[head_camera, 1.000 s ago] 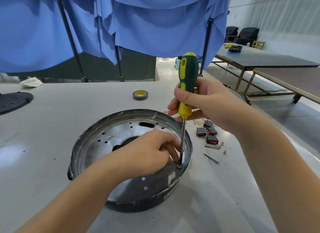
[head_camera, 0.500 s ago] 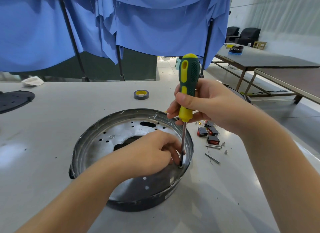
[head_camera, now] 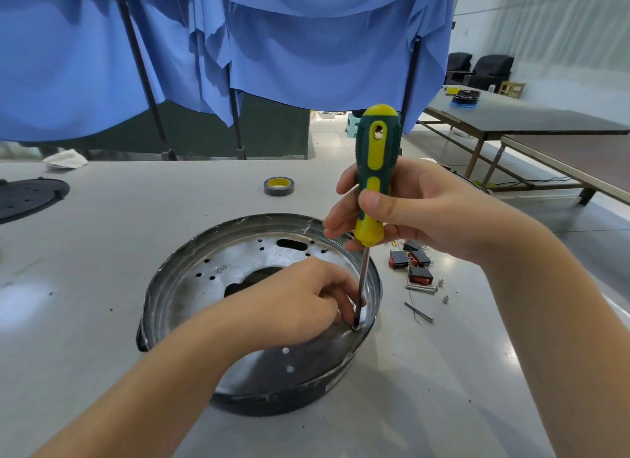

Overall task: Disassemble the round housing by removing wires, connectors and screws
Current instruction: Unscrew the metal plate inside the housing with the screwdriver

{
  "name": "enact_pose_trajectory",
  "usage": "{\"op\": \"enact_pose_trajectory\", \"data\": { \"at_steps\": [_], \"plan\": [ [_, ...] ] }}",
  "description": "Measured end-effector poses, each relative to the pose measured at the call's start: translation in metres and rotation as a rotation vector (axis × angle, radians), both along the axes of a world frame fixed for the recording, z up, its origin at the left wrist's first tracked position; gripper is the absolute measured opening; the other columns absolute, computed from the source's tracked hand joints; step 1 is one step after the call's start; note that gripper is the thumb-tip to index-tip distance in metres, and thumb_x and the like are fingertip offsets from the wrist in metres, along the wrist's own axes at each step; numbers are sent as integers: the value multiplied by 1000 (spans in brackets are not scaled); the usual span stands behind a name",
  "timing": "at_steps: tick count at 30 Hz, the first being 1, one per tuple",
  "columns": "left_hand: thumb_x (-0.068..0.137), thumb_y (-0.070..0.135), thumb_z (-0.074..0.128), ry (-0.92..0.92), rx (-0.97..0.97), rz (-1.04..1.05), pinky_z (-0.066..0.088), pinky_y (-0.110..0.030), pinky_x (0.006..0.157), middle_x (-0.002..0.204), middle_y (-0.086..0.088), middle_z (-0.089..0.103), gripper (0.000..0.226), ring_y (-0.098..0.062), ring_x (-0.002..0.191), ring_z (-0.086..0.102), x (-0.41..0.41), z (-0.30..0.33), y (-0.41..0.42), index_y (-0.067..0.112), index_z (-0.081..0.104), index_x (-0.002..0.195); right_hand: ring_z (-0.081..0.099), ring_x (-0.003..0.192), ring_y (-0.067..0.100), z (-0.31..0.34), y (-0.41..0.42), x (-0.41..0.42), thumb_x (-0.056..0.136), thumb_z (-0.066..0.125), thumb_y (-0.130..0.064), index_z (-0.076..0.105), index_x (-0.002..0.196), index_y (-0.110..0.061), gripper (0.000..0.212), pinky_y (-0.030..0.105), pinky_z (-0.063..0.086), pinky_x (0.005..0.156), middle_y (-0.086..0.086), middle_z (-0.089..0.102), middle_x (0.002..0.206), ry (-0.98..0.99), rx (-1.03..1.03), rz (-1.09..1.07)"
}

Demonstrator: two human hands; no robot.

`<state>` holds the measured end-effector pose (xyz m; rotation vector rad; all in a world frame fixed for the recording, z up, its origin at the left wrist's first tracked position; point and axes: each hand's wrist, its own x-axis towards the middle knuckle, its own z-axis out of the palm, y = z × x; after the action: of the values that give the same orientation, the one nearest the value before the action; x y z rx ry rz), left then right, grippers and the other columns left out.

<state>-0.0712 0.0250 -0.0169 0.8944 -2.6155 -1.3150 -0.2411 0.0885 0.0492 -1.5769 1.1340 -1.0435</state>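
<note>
**Q:** Blue cloth hanging at the back — what else surrounds the work?

**A:** Blue drapes (head_camera: 306, 48) hang over dark poles beyond a pale grey counter (head_camera: 102, 246). Far right stand two dark tables (head_camera: 531, 120) and black chairs. On the counter, at the far left edge, lies a black perforated disc (head_camera: 27, 198) with a crumpled white rag (head_camera: 64, 159) behind it. A roll of dark tape with a yellow core (head_camera: 279, 186) sits far centre.

**Q:** Where is the round housing?

**A:** The round housing (head_camera: 191, 276), a shallow dark metal pan with a shiny holed floor, rests in the middle of the counter, near the viewer.

**Q:** What are the hands doing?

**A:** The right hand (head_camera: 426, 212) grips the green and yellow handle of a screwdriver (head_camera: 376, 164) held almost upright, with its tip on a screw (head_camera: 355, 328) at the housing's right inner wall. The left hand (head_camera: 293, 307) reaches inside the housing, fingers curled against the shaft near the tip; whether they pinch the shaft cannot be told. That hand and forearm cover much of the housing's near floor.

**Q:** Anything loose nearby?

**A:** Just right of the housing lie red and black switches (head_camera: 410, 261), long bolts (head_camera: 421, 288) and small white spacers (head_camera: 443, 290).
</note>
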Motion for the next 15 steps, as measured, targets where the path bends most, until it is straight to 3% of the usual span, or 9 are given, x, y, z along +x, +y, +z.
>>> {"op": "enact_pose_trajectory", "data": {
  "at_steps": [4,10,13,15],
  "plan": [
    [83,-4,39,-8,-12,-12,55,-46,83,80,18,71,46,-21,88,68,1,2,2,31,68,91,69,100,24,0,2,-2,84,60,-20,60,108,-14,25,28,56,76,4,73,100,-9,16,19],
    [78,-1,36,1,-44,-20,56,-45,79,78,19,71,46,-20,85,67,2,2,2,29,68,91,69,83,7,4,2,-2,69,74,-32,73,86,-32,17,20,54,76,-11,72,85,169,-110,-85],
    [80,2,38,6,-50,-15,55,-46,80,84,11,72,43,-21,86,67,1,2,3,31,69,92,70,85,11,6,5,-3,68,76,-28,72,95,-26,28,20,54,78,-7,74,91,175,-149,-92],
    [84,5,43,26,-56,-4,56,-39,82,89,10,72,39,-12,87,67,1,1,4,33,68,95,71,92,17,5,6,-5,67,73,-21,69,105,-19,38,24,56,80,3,74,101,129,-157,-109]
  ]
}}
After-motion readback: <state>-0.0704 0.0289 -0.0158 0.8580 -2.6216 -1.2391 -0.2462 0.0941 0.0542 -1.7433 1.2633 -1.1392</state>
